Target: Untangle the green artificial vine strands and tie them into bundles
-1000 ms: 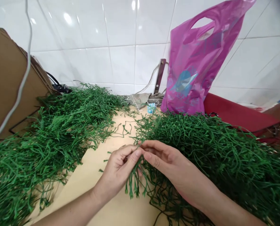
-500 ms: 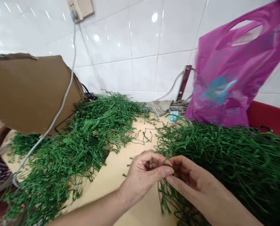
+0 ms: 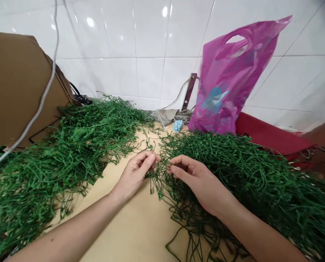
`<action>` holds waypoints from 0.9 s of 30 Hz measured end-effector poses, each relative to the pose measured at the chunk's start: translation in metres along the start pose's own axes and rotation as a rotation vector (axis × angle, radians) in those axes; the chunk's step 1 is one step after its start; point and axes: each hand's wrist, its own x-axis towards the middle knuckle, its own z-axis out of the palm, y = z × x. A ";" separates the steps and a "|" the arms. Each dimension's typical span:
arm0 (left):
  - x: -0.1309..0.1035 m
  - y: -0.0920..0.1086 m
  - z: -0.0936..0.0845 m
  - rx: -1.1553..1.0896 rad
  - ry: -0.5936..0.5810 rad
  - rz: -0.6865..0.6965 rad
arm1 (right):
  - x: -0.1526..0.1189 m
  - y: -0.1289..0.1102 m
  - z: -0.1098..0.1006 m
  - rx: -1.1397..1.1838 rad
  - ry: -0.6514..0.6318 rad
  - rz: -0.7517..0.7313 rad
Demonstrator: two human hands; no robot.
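Note:
My left hand pinches a thin green plastic-looking stem between thumb and forefinger; part of it sticks up beyond the fingertips. Just to the right, my right hand has its thumb and forefinger brought together on a thin green strand at the edge of the right-hand heap. A small gap separates the two hands. Under and beside them lies the right heap of green stems, tangled and with small knobby ends. Another heap of green stems spreads out on the left.
A tan tabletop shows between the heaps. A cardboard box with a grey cable in front stands left. Against the tiled wall are a pink plastic bag, a small blue-and-white item and a red bag.
My hands, which were touching at the fingertips, have moved apart slightly. The view has turned right, bringing more of the red bag into sight.

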 end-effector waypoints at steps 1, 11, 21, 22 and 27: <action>0.000 0.000 0.001 0.011 -0.023 -0.002 | 0.000 0.001 0.000 0.006 0.004 -0.006; 0.001 -0.007 0.003 0.162 -0.083 0.076 | 0.000 -0.001 -0.009 -0.192 0.016 -0.109; 0.001 -0.012 0.002 0.379 -0.153 0.272 | 0.004 0.008 -0.012 -0.659 0.084 -0.492; 0.001 -0.013 0.001 0.382 -0.168 0.268 | 0.003 0.009 -0.011 -0.764 0.103 -0.561; 0.005 -0.027 0.002 0.204 -0.226 0.158 | 0.003 0.012 0.001 -1.121 0.123 -0.676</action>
